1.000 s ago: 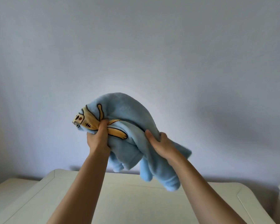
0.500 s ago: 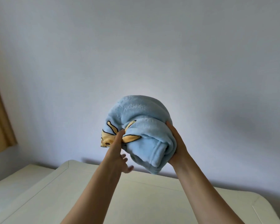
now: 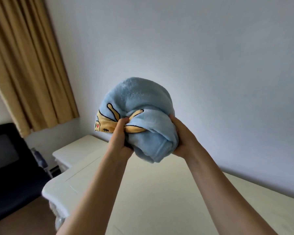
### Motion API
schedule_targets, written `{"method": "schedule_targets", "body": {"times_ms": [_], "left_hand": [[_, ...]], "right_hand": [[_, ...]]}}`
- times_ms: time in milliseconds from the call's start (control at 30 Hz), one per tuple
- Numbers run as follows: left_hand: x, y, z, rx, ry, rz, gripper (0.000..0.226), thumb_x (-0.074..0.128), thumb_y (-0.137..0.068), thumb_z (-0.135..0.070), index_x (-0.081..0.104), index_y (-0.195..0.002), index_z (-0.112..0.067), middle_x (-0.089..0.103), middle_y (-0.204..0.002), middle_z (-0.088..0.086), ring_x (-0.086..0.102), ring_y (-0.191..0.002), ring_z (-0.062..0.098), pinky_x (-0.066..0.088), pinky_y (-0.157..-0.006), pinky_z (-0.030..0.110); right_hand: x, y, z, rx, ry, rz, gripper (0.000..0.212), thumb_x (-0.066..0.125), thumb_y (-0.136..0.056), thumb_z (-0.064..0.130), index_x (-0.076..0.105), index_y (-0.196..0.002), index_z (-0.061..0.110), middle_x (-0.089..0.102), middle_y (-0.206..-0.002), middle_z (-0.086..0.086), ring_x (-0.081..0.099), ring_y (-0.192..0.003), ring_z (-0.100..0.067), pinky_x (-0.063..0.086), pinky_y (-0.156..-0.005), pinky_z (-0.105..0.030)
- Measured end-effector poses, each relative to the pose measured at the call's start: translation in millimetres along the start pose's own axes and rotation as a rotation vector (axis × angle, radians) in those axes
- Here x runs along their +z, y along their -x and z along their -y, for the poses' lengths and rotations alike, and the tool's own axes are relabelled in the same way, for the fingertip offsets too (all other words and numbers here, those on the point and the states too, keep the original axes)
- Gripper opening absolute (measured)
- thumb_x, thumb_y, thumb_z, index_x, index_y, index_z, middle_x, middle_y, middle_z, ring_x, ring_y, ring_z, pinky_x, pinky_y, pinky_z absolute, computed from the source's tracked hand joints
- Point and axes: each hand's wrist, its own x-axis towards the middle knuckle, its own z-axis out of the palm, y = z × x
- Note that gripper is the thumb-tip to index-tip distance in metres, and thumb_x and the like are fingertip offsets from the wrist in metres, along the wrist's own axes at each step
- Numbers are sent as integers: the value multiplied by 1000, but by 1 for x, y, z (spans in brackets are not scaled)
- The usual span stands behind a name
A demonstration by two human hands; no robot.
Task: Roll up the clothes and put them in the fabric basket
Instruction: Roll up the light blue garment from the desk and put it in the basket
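Two bare hands hold one rolled bundle of light blue fleece clothing [image 3: 139, 116] up in the air, in front of a plain white wall [image 3: 210, 56]. The left hand [image 3: 120, 138] grips the bundle on its left side, fingers curled and dug into the fabric just beside a yellow cartoon patch outlined in black. The right hand [image 3: 183, 138] cups the bundle's right side and underside, with the palm pressed flat against the fleece and the fingers wrapped out of sight behind it. Both hands are closed on the cloth, so the bundle sits squeezed between them. The top of the bundle bulges up above both hands in a smooth dome, and a folded edge hangs down a little below the grip, between the two wrists.

Below the bundle, and not touching it, lies a cream white table [image 3: 159, 200] with a smooth top and a rounded near-left corner. To the left of the bundle and further back, a lower cream surface [image 3: 78, 150] joins the table against the wall. Further left of the bundle, mustard yellow curtains [image 3: 27, 65] hang in long pleats from the top of the view. Low on the left, well apart from the bundle, stands a dark navy chair [image 3: 7, 167]. Both forearms reach up from the bottom edge toward the bundle.
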Motion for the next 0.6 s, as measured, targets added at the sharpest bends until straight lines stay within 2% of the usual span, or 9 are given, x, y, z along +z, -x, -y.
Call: {"method": "schedule_targets", "body": {"times_ms": [100, 233, 467, 600], "left_hand": [[-49, 2, -22, 30, 6, -78, 32, 62, -84, -29, 70, -110, -12, 74, -100, 10, 70, -97, 24, 56, -80, 35], [-129, 1, -60, 44, 31, -274, 30, 68, -78, -32, 73, -102, -14, 76, -102, 9, 70, -100, 24, 54, -91, 38], [-285, 10, -142, 122, 47, -486, 42, 71, -75, -38, 71, -113, -19, 75, -107, 7, 70, -101, 25, 56, -87, 38], [-361, 25, -179, 167, 62, -582, 37, 66, -81, -38, 71, -112, -20, 76, -103, 6, 70, -94, 23, 54, -71, 34]], "right_hand": [[39, -22, -33, 39, 90, 37, 62, 57, -86, 59, 63, -126, 12, 68, -125, -11, 63, -119, -22, 44, -105, -37], [107, -61, -95, 86, 140, 91, 68, 69, -74, 61, 65, -124, 15, 70, -123, -8, 66, -115, -20, 47, -101, -35], [247, -123, -214, 163, 104, 200, 83, 77, -63, 61, 59, -130, 15, 70, -123, -9, 67, -113, -23, 50, -100, -39], [319, -151, -286, 201, 114, 229, 100, 82, -48, 69, 59, -130, 18, 70, -121, -8, 67, -111, -26, 50, -100, -43]]}}
